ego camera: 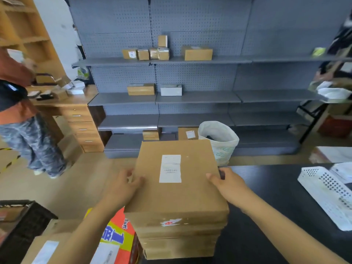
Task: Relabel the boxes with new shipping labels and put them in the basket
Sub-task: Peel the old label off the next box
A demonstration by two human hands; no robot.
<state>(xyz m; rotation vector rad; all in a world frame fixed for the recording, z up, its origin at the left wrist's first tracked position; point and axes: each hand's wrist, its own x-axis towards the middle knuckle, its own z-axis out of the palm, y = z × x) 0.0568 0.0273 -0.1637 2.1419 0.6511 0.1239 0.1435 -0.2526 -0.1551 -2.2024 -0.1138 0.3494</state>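
A stack of several flat brown cardboard boxes (177, 187) fills the centre of the head view, at the left end of a dark table (270, 202). The top box carries a white shipping label (170, 168) on its upper face. My left hand (123, 185) grips the left edge of the top box, thumb on top. On the right edge my right hand (226, 185) grips the same box, fingers curled over the side. A white perforated basket (329, 195) lies on the table at the right.
Grey shelving (198, 96) with small boxes stands behind. A white bag-lined bin (221, 141) sits on the floor past the stack. A person (22, 115) stands at the left by a wooden desk. More boxes (49, 246) and a dark crate (21, 225) lie at lower left.
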